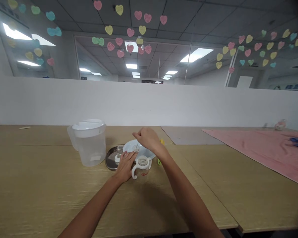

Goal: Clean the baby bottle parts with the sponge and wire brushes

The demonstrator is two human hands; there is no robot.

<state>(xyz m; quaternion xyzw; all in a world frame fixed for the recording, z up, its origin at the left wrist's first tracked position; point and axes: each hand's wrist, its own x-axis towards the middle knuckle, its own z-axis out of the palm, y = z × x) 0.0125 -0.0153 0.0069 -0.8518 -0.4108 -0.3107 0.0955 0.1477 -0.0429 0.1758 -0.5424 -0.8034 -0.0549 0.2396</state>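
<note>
My right hand (147, 137) is closed, pinching a thin, dark, wire-like stick (137, 145) that points down. Its lower end meets a small clear round piece (136, 149) above the pale blue plate (129, 144). The fingertips of my left hand (126, 166) are at this piece's near edge and appear to grip it. Just right of that hand stands a clear baby bottle (142, 170), upright and uncapped, with a white two-handled collar (134, 172). A white-rimmed bottle top with a clear dome (118, 158) lies on a round metal tray (110, 162) to the left.
A translucent lidded pitcher (91, 145) stands left of the tray. Something yellow (162, 141) and green (159, 162) shows partly behind my right wrist. A pink cloth (258, 145) covers the table's right side. A white wall (144, 102) rises behind the table (52, 191).
</note>
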